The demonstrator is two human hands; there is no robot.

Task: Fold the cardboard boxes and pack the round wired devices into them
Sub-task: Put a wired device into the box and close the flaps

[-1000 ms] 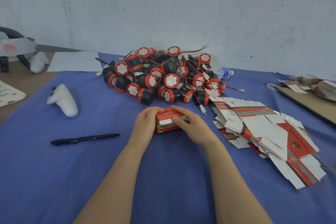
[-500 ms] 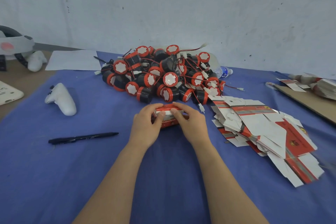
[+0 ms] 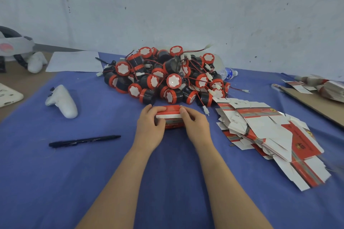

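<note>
Single head-worn wide-angle view, looking forward and down across the blue-covered table (image 3: 55,182) toward a pale wall (image 3: 186,5) that fills the upper third of the frame. The forearms (image 3: 115,188) enter from the lower edge; left hand (image 3: 149,130) and right hand (image 3: 197,128) grip a cardboard box (image 3: 171,110) at frame centre, close to the camera.

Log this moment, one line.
left hand: holds red box | right hand: holds red box | round devices: piled behind | flat cartons: stacked right
</note>
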